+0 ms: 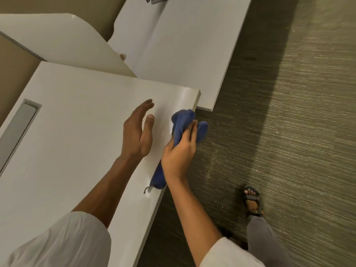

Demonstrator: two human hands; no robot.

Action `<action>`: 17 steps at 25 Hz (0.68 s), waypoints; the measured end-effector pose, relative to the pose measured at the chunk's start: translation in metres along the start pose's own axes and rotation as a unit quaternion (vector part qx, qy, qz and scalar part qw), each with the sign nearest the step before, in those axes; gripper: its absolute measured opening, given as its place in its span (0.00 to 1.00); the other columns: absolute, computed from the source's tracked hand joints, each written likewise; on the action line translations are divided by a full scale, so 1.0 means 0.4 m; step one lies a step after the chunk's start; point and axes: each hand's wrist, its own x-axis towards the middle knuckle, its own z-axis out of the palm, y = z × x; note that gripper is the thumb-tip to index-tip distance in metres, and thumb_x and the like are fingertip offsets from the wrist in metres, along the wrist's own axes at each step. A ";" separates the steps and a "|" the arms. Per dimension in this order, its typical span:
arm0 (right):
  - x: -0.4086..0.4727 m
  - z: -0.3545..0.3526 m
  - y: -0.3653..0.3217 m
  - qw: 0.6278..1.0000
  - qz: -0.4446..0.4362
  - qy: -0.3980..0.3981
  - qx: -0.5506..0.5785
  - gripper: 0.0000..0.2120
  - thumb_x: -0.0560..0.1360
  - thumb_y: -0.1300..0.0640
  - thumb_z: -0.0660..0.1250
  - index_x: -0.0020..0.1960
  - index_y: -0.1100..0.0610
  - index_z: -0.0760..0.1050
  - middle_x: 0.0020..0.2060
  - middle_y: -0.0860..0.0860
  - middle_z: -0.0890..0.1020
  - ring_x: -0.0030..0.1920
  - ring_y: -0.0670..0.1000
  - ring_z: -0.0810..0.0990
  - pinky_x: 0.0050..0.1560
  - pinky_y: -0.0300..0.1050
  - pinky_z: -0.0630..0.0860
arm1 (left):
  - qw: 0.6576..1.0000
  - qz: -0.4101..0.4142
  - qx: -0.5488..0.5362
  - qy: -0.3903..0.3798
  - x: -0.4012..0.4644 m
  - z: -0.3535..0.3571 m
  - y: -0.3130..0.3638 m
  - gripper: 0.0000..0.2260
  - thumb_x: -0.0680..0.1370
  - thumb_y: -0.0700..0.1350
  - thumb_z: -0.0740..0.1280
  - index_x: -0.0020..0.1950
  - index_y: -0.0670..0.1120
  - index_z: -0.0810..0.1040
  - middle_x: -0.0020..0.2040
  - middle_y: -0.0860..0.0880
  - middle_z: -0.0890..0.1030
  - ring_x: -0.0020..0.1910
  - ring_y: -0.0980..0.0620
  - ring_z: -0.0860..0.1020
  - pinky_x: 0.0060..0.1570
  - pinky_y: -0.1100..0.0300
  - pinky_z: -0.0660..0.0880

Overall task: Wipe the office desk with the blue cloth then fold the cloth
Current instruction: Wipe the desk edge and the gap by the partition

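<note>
Right hand (178,151): gripping the blue cloth (183,124), fingers curled around its bunched middle, at the right edge of the office desk (77,122), near the far right corner.

Blue cloth: crumpled rather than flat, bulging out beyond the fingertips (one lobe overhanging the desk edge, above the floor) and trailing back under the wrist along the same edge. Trailing end lying on the desk surface, with a small loop tag (147,189) resting just beside it.

Left hand (137,132): spread wide, fingers extended and close together, thumb apart, holding nothing. Positioned over the desk surface just beside the cloth, toward the far right corner; contact with the surface cannot be told.

Desk surface: white, with a grey cable slot (21,120) recessed near the left edge.

Beyond the far edge: a curved white divider panel (63,41) standing upright, and a second white desk (183,45) adjoining at the far right corner.

Right of the desk: grey-brown striped carpet (289,112), with a sandalled foot (252,199) (grey trouser leg above it) standing well apart from the desk edge.
</note>
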 end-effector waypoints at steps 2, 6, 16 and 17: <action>0.094 0.006 -0.019 1.000 -0.006 0.021 -0.004 0.27 0.77 0.65 0.66 0.74 0.64 0.64 0.76 0.61 0.63 0.74 0.60 0.67 0.71 0.49 0.66 | 1.000 -0.012 -0.007 0.000 0.029 0.021 -0.001 0.19 0.80 0.47 0.56 0.67 0.42 0.75 0.68 0.45 0.76 0.68 0.50 0.72 0.67 0.49 0.70; 0.274 0.007 -0.063 0.999 -0.019 0.045 0.009 0.24 0.76 0.65 0.67 0.71 0.64 0.68 0.73 0.60 0.69 0.69 0.60 0.73 0.65 0.47 0.71 | 0.999 -0.030 -0.011 0.008 0.074 0.056 0.012 0.20 0.80 0.49 0.55 0.68 0.43 0.74 0.68 0.46 0.76 0.68 0.51 0.73 0.67 0.51 0.71; 0.357 -0.199 -0.051 0.950 0.105 0.055 0.289 0.04 0.81 0.57 0.63 0.52 0.52 0.76 0.43 0.44 0.81 0.43 0.36 0.81 0.47 0.35 0.77 | 0.997 -0.068 -0.025 0.021 0.086 0.077 0.078 0.21 0.80 0.52 0.55 0.68 0.45 0.74 0.68 0.47 0.76 0.67 0.51 0.73 0.68 0.48 0.70; 0.260 -0.206 -0.018 0.951 0.122 0.055 0.280 0.04 0.81 0.56 0.63 0.50 0.52 0.77 0.42 0.45 0.81 0.43 0.39 0.82 0.47 0.40 0.78 | 0.997 -0.065 -0.029 0.021 0.085 0.075 0.079 0.20 0.80 0.51 0.55 0.68 0.44 0.74 0.67 0.46 0.77 0.67 0.51 0.73 0.68 0.48 0.70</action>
